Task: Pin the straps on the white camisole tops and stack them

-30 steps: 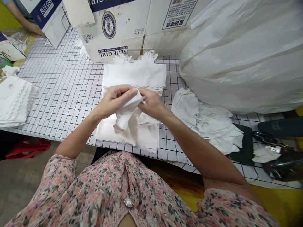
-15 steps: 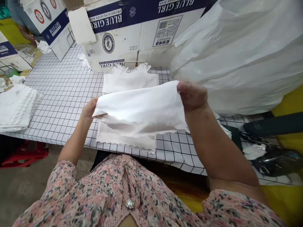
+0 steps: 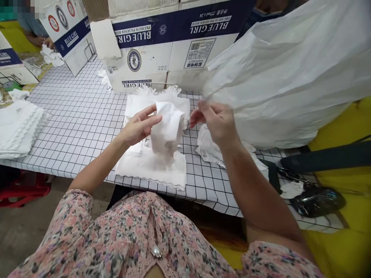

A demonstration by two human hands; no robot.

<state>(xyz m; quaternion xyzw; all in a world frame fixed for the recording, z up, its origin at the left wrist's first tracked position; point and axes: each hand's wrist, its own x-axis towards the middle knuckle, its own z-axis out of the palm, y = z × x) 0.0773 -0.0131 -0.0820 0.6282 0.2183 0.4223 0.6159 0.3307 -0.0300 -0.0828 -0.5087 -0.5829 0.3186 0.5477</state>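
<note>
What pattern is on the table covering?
The table covering has a black square grid on white, best in the head view.

a grid-patterned table (image 3: 78, 116) with stacks of scallop-edged white cloth (image 3: 20, 127)

Small garment-finishing workshop, not a home. Long table (image 3: 78, 116) with white black-grid cover, stacks of scallop-edged white cloth (image 3: 20, 129) on it, big white plastic sack (image 3: 278, 77) at right. Blue Girl beer cartons (image 3: 171, 50) piled along far edge. Concrete floor (image 3: 26, 231), red plastic stool (image 3: 23, 193). Co-worker's hands (image 3: 37, 40) at far end, beside white cloth.
</note>
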